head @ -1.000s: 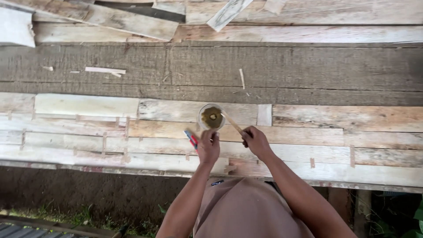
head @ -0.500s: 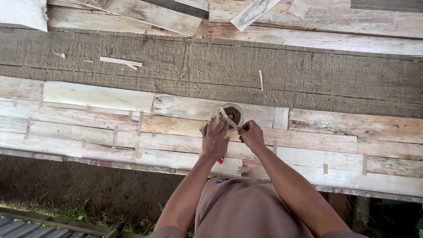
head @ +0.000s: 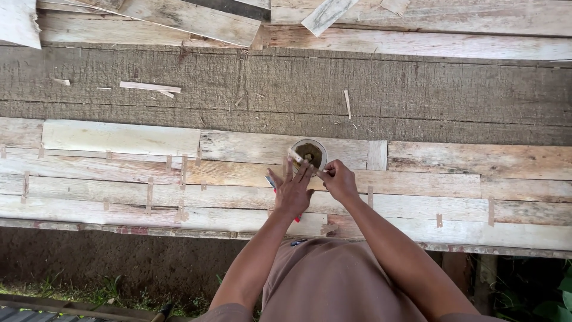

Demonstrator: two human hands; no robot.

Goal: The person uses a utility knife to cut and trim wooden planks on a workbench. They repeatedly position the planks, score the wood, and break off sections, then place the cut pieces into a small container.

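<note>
Head view: left hand, fingers splayed over a red tool, and right hand pinching a stick are working at the small cup (mid-bench); a nudge could be tipping it.

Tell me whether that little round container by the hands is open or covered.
Open. The round container stands upright on the pale planks with no lid; dark greenish-brown stuff shows inside, and a pale stick reaches over its rim.

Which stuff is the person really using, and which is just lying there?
In use: cup of brown paste, thin stick, left hand, right hand, red-blue tool under the left hand, patched planks.

Lying about: wood slivers, stacked boards, grass.
</note>
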